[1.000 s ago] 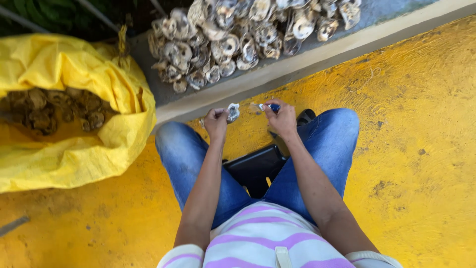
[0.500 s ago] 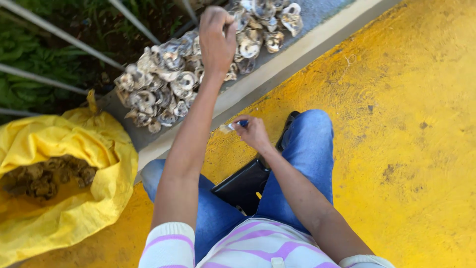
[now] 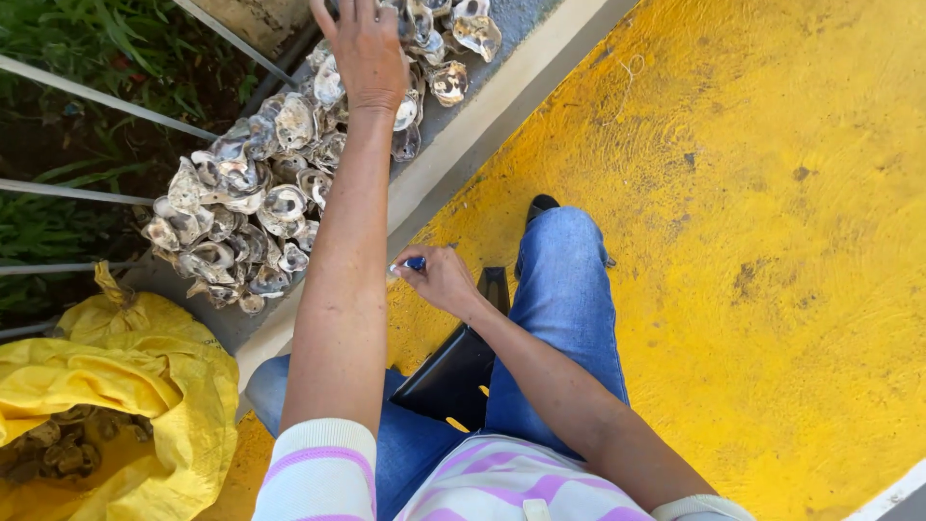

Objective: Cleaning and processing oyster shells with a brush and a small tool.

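- We see the left hand [image 3: 369, 48] stretched forward over the heap of empty oyster shells [image 3: 260, 193], palm down, resting on the shells at the far end of the heap. Its fingers run past the top edge of the view, so we cannot tell whether they are spread or closed on a shell.
- The shells lie along a grey concrete ledge [image 3: 463, 135] that runs diagonally from the lower left to the top of the view. The heap covers the ledge's left part and reaches its outer edge by the metal rails [image 3: 96, 106].
- We see the right hand [image 3: 441, 280] held low, just inside the ledge's near edge, fingers curled and pinching a small blue-handled tool [image 3: 413, 262]. The tool's tip points toward the ledge.
- The person sits on a black stool [image 3: 453, 371] with legs in blue jeans [image 3: 564, 318], placed on the yellow painted floor [image 3: 752, 241].
- A yellow sack [image 3: 125, 386] stands open at the lower left corner of the floor, just beside the left knee. Dark, unopened oysters [image 3: 58, 449] lie inside it.
- Green plants [image 3: 77, 48] grow beyond the rails.
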